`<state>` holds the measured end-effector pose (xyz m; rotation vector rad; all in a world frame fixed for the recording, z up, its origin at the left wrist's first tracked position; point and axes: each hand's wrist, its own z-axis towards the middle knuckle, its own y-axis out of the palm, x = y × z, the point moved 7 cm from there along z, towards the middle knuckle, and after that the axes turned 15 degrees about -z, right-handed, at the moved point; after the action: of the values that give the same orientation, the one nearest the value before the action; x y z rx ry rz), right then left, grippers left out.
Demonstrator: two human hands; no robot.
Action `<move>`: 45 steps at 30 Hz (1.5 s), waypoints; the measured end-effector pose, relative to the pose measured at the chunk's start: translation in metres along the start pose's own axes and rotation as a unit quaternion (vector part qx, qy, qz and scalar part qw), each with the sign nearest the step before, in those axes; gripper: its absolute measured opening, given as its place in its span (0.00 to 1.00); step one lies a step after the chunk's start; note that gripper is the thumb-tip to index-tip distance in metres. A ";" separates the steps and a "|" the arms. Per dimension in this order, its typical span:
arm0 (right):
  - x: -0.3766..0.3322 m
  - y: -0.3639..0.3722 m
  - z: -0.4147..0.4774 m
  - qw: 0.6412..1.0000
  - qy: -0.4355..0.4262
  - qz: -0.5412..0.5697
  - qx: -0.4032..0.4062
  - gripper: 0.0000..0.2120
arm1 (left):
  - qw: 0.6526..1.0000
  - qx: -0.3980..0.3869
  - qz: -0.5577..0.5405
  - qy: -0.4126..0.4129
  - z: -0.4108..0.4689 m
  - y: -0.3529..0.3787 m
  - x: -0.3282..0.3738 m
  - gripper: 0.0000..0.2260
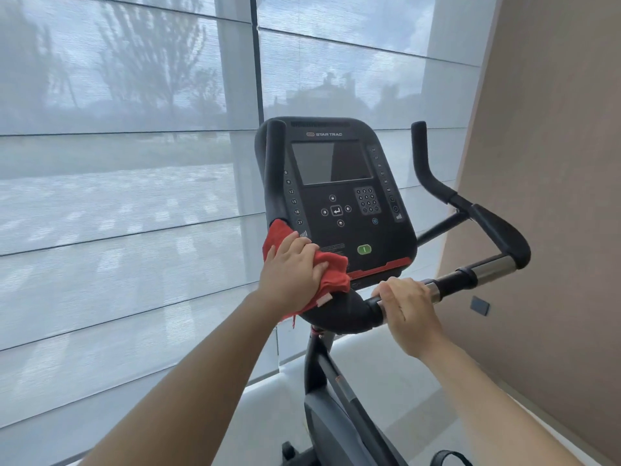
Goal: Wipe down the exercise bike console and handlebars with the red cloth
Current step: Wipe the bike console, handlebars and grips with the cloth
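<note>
Console wipe under way: mid-frame the cloth is pressed onto the console at its lower-left corner under the curled fingers of the left hand, the handlebar is clamped by the right hand, and an upward sweep over the screen seems called for next.

The red cloth is crumpled and lies against the near left corner of the console, at the foot of the left handlebar. The console is black and tilted back, with a dark screen, a keypad and a green button. The black handlebars rise on both sides.
</note>
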<state>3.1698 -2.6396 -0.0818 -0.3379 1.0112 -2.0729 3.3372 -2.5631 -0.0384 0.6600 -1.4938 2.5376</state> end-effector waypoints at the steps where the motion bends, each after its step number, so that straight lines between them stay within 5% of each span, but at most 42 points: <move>1: 0.000 0.000 0.000 1.000 0.003 0.005 0.001 0.30 | 1.000 0.000 0.004 0.003 -0.004 0.000 0.001 0.20; 9: -0.003 0.001 0.000 1.000 -0.004 -0.006 0.018 0.26 | 0.991 0.069 -0.091 -0.068 -0.036 -0.001 -0.007 0.25; 16: -0.001 0.002 -0.001 1.000 0.001 -0.008 0.015 0.26 | 0.996 0.030 -0.055 -0.069 0.004 -0.006 -0.006 0.21; 45: 0.052 0.001 0.018 0.999 0.026 -0.036 -0.028 0.29 | 0.996 0.001 -0.044 0.080 -0.034 0.009 0.023 0.14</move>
<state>3.1461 -2.6890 -0.0762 -0.3559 1.1053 -2.1301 3.3030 -2.5409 -0.0500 0.4968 -1.3779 2.4614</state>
